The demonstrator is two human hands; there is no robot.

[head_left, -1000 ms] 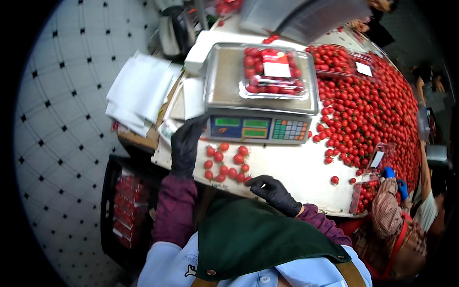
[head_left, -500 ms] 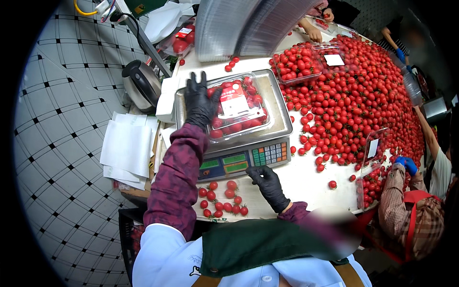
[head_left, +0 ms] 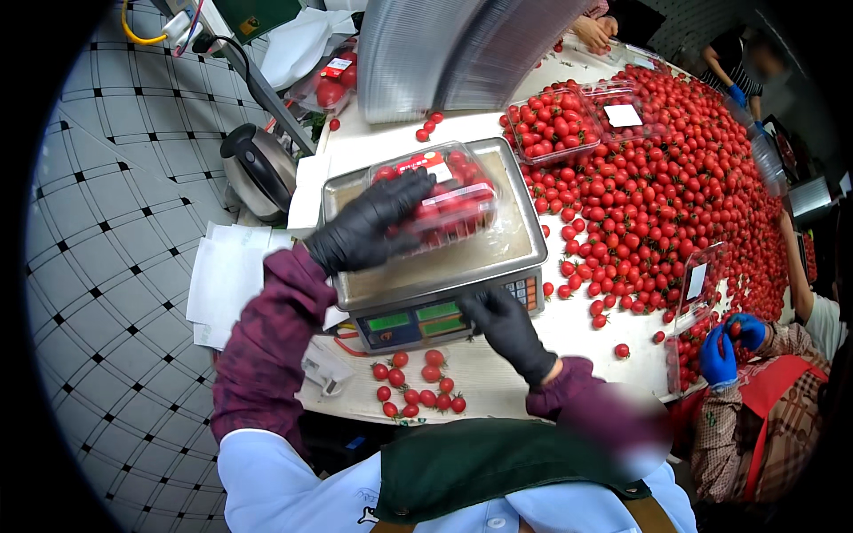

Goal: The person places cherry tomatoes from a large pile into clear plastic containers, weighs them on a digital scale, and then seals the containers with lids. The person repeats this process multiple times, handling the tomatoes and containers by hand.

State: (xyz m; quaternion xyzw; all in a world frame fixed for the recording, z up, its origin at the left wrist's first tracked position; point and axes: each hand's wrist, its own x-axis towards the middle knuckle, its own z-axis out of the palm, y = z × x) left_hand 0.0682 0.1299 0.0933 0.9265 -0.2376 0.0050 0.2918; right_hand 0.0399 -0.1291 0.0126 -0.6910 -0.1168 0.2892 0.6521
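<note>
A clear plastic box of cherry tomatoes (head_left: pixel 458 209) with a red and white label sits tilted over the steel pan of a weighing scale (head_left: pixel 355 286). My left hand (head_left: pixel 369 222), in a black glove, is closed on the box's left side, with its fingers over the lid. In front of the scale, beside its keypad, is my right hand (head_left: pixel 511 333), also black-gloved. Its fingers are bent inward, slightly blurred, and nothing shows in them. Several loose cherry tomatoes (head_left: pixel 429 373) lie on the table before the scale.
A broad heap of cherry tomatoes (head_left: pixel 640 195) covers the right side, with a filled open box (head_left: pixel 555 124) at its edge. Stacked clear boxes (head_left: pixel 413 62) stand behind the scale; a kettle (head_left: pixel 258 169) is at left. A co-worker's blue-gloved hands (head_left: pixel 733 346) handle tomatoes at right.
My left hand has moved from the box's upper left to grip its side, and the box has tilted. The co-worker's blue-gloved hands have come apart.
</note>
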